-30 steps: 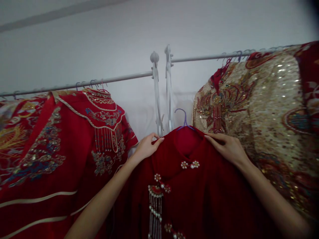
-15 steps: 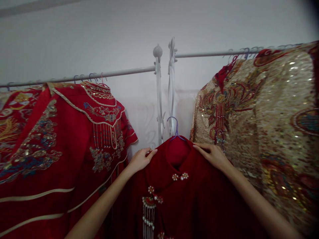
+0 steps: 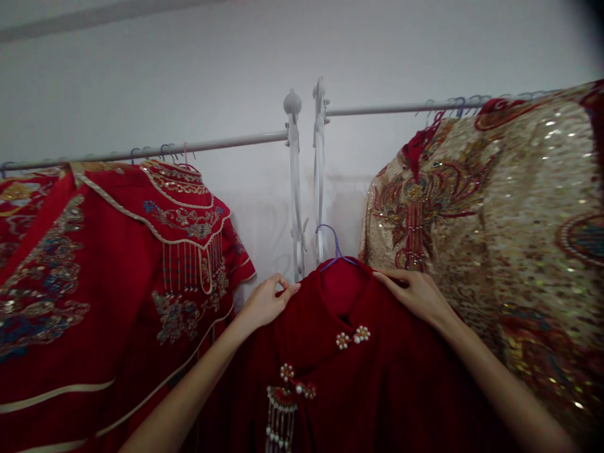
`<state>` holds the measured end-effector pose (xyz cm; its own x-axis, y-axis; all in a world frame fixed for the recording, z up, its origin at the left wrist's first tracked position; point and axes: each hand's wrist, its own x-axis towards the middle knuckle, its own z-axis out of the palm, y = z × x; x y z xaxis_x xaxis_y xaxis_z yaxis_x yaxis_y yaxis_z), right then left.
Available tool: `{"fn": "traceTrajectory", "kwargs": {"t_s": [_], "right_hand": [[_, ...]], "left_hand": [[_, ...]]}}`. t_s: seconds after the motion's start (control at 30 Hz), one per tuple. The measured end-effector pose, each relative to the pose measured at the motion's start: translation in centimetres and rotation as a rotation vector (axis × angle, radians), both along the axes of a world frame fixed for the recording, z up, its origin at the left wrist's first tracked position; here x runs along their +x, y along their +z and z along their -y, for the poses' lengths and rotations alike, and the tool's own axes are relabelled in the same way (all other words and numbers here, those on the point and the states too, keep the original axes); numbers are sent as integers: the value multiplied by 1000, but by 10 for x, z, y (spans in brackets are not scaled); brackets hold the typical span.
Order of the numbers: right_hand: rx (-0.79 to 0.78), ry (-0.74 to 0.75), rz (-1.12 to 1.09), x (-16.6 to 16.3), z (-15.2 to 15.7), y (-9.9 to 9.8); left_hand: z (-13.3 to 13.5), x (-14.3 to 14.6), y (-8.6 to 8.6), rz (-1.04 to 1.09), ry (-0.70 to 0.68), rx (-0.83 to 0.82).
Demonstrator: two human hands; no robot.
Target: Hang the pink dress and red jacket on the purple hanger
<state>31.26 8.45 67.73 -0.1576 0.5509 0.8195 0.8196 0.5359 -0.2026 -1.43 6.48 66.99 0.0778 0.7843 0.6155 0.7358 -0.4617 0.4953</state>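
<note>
red garment lowered | shoulders pinched by left grip, right grip

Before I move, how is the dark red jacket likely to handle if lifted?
The dark red jacket will probably be floppy, since its cloth drapes from the shoulders. The purple hanger may shape the top, its ends dipping inside the neckline. The beaded tassel seems apt to swing, its strands hanging loose.
</note>
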Motion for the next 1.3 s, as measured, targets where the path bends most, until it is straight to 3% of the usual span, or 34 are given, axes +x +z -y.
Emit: {"fn": "traceTrajectory", "kwargs": {"t_s": [0.23,0.37,0.47,0.53,0.63,0.73,0.87,1.07,1.17,1.3], "right_hand": [[-174,122,85,17,7,42],[-177,114,137,15,14,36],[-177,144,149,6,16,18],[-128,145,113,3,17,8],[-39,48,16,7,20,5],[-31,5,-42,15,25,14],[-73,46,-13,20,28,33],[-192,187,62,13,30,57],[-240,171,70,7,39,69],[-279,91,111,-8,58,90]], "left_hand": [[12,3,42,164,-369,-448],[11,1,39,193,-459,-561],[2,-5,21,189,-451,-598],[-4,-7,13,181,-406,-533],[-10,-2,16,156,-327,-370],[-8,8,31,123,-342,-354],[1,11,47,151,-428,-485],[6,-12,63,196,-445,-546],[-1,-25,73,215,-467,-650],[-10,-36,90,222,-425,-653]]}}
